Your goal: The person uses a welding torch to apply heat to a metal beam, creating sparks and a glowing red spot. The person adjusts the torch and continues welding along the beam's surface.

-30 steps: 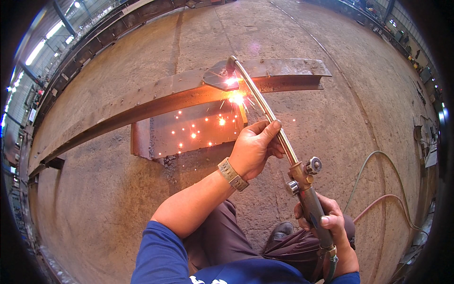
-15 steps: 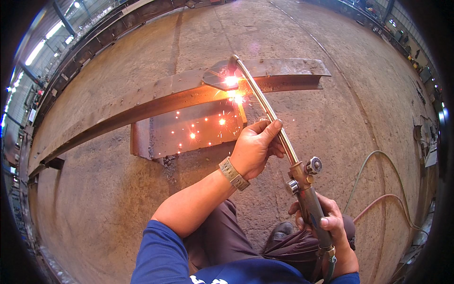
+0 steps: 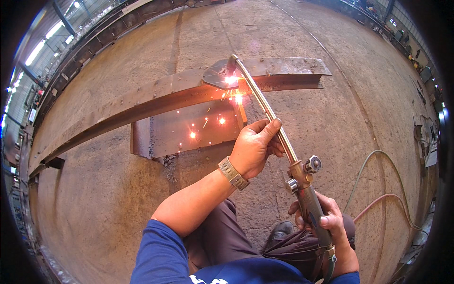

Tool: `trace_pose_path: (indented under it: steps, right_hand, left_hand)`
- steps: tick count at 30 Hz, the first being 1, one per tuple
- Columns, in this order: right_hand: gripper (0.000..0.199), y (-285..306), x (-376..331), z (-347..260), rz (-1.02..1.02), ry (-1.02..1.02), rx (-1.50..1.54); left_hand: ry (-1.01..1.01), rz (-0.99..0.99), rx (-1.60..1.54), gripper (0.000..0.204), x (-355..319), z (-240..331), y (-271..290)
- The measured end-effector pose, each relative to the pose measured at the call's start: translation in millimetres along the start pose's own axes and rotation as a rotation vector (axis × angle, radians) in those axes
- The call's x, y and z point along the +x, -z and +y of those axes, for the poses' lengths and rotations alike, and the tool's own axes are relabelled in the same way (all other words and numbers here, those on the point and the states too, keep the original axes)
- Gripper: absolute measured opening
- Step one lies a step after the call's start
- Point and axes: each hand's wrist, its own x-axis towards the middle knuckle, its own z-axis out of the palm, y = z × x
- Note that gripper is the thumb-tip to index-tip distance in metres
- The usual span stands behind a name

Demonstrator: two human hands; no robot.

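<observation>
A long metal cutting torch (image 3: pixel 265 102) slants up from my lap, its bent tip at a small dark steel plate (image 3: pixel 216 75). Bright flame and sparks glow at that plate's right edge. The plate lies on top of a long steel beam (image 3: pixel 156 92). My left hand (image 3: pixel 257 146) is closed round the torch's tubes about halfway along. Lower down, my right hand (image 3: pixel 331 218) grips the dark handle, below two round valve knobs (image 3: pixel 313 164). Sparks fall onto a wider steel piece (image 3: pixel 189 135) under the beam.
A green hose (image 3: pixel 366 163) and a red hose (image 3: pixel 378 201) curve over the concrete floor (image 3: pixel 340 123) at my right. My shoe (image 3: pixel 282 229) rests on the floor under the torch. Steel parts line the far edges of the workshop.
The orange glow on the beam's side has dimmed, and the spray of sparks is smaller. My hands and the torch have hardly moved.
</observation>
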Motion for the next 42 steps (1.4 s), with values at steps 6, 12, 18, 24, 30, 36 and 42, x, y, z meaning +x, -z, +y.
trace_pose_path:
  steps: [6,12,18,24,30,36,42]
  right_hand:
    - [0.102,-1.2,0.0,-0.9,-0.002,-0.005,0.007]
    - [0.102,1.3,-0.1,1.6,-0.016,0.003,0.023]
    - [0.103,-0.2,-0.5,2.6,-0.023,0.010,0.034]
    - [0.103,-0.6,-0.8,3.1,-0.023,0.010,0.029]
    - [0.103,-2.3,-1.6,0.7,-0.014,-0.001,0.034]
    - [0.103,-0.3,-1.1,3.1,-0.019,-0.002,0.035]
    - [0.104,1.1,-0.5,3.8,-0.018,-0.005,0.023]
  left_hand:
    - [0.011,0.013,0.008,0.032,-0.6,0.5,0.0]
    - [0.009,0.015,0.005,0.032,-0.7,0.8,-1.0]
    - [0.013,0.006,0.000,0.032,-0.6,0.1,0.9]
    - [0.014,-0.005,-0.001,0.031,-0.5,0.7,2.3]
    - [0.027,0.008,-0.001,0.030,-2.3,2.6,0.0]
    - [0.024,0.013,-0.002,0.030,-2.0,1.6,0.0]
    - [0.016,0.016,0.002,0.030,-1.2,1.5,-0.6]
